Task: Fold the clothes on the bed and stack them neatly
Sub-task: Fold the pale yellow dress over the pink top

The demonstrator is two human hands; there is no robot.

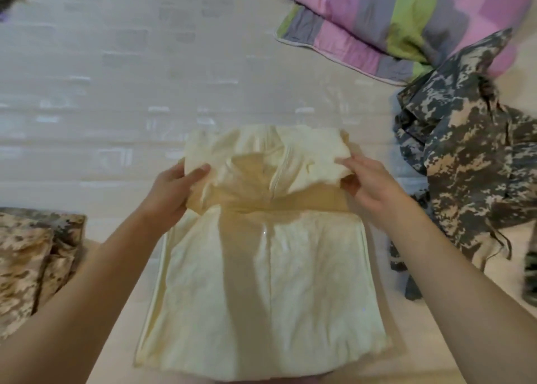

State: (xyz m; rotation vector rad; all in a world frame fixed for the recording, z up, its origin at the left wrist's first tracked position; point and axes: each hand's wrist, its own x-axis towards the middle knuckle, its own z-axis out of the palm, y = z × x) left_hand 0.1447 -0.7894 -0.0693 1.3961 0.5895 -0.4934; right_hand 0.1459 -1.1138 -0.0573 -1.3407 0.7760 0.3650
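At frame centre on the bed (116,99), the cream zip garment (261,267) has its far corners pinched: left hand (171,192), right hand (373,186) — each grip closed on cloth. Uneven pulling could skew the fold.

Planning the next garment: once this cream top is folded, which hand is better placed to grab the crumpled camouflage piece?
Probably the right hand: it grips the cream top on the side where the crumpled camouflage piece lies. The left hand is nearer the folded camouflage stack.
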